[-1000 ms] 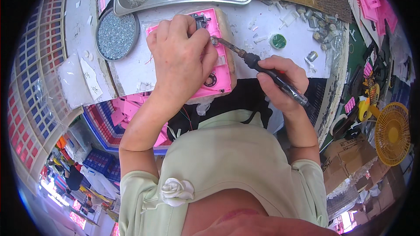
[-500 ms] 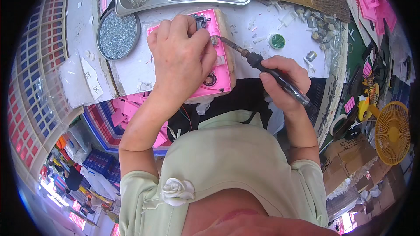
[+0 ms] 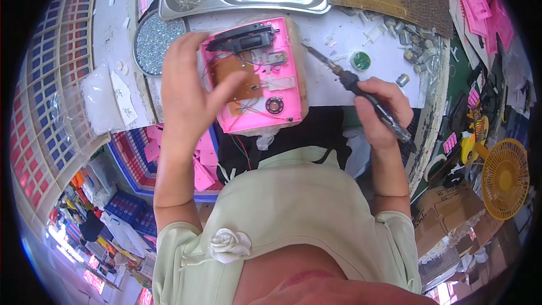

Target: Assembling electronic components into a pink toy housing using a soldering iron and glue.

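Observation:
A pink plastic housing (image 3: 287, 68) lies open side up on a pale block at the table's front edge. Inside it are a brown circuit board (image 3: 244, 82), a black mechanism (image 3: 248, 40), a small metal motor (image 3: 276, 57), a round speaker (image 3: 274, 105) and thin wires. My left hand (image 3: 192, 87) is at the housing's left edge, thumb spread over the board and fingers apart, holding nothing. My right hand (image 3: 387, 110) grips a soldering iron (image 3: 370, 99) by its dark handle. The iron's tip points toward the housing's right side and is apart from it.
A metal tray (image 3: 248, 5) holds springs and small parts at the back. Left of the housing stands a round dish of screws (image 3: 160, 42). A green-filled pot (image 3: 360, 61) and several small motors (image 3: 415, 51) lie right. A crate (image 3: 135, 164) of pink parts sits below left.
My left hand has let go of the work inside the housing, moving left with fingers spread and uncovering the board. The soldering iron has drawn back right, away from the motor.

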### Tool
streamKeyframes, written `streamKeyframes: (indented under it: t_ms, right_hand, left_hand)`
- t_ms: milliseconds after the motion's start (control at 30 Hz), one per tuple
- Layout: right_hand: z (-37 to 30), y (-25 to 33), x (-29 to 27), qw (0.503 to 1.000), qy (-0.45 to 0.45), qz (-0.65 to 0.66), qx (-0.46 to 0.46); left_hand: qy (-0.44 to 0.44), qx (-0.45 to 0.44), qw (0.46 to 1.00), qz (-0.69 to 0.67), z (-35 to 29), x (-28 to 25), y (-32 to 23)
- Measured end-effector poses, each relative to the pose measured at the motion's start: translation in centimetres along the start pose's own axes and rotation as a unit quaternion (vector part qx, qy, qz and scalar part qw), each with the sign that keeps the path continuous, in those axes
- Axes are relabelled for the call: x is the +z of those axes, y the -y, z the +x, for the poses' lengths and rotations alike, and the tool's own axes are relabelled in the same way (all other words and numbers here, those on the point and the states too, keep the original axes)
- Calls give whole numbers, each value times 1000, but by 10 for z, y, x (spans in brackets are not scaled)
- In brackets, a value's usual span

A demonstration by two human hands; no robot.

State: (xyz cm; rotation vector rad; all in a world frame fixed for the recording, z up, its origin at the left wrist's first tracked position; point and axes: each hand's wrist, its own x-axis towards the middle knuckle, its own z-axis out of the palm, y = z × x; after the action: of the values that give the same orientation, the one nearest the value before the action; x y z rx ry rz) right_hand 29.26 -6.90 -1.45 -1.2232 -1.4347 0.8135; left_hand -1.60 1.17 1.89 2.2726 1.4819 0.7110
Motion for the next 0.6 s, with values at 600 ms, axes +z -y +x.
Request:
streamKeyframes:
  t_ms: [600]
  right_hand:
    - [43,27,55,993,18,109,28]
  left_hand:
    - [-85,-34,971,-222,-4,10,8]
